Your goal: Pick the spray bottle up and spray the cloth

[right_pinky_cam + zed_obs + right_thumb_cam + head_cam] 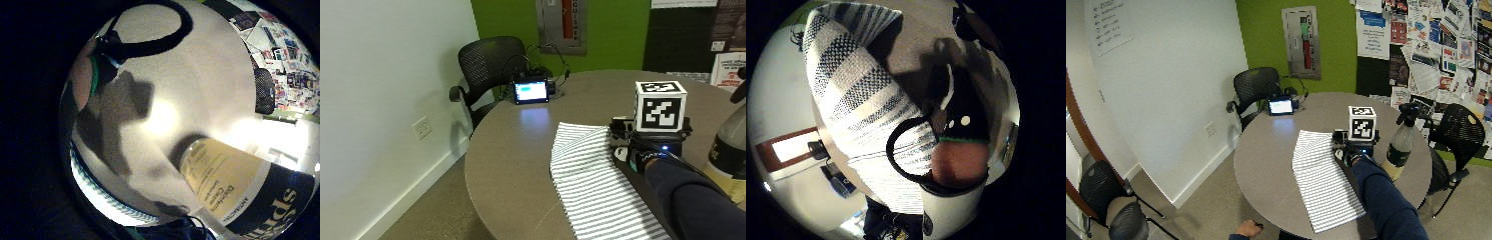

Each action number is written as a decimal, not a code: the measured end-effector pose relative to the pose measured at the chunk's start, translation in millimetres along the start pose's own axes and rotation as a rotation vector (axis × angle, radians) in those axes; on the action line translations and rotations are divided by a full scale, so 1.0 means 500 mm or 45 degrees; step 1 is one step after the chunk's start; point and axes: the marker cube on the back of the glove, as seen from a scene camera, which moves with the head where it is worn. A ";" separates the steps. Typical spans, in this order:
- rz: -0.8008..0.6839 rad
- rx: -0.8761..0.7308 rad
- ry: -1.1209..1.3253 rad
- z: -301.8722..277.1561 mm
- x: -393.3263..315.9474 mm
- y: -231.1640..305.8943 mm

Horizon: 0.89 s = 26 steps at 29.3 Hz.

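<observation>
One striped cloth lies flat on round surface, running from middle toward near edge. Gloved right hand sits at cloth's right edge, between cloth and bottle. Bottle upright on surface, just right of hand, not held. Cannot tell whether fingers are curled or straight. Small lit screen stands at far edge, black chair behind it.

A lit screen device sits near a black chair.
</observation>
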 end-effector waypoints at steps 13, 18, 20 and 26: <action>0.007 0.019 0.016 -0.005 0.006 0.003; -0.025 0.052 0.025 -0.012 0.002 0.015; -0.053 0.072 0.027 -0.021 -0.004 0.030; -0.199 0.095 0.040 -0.026 -0.020 0.112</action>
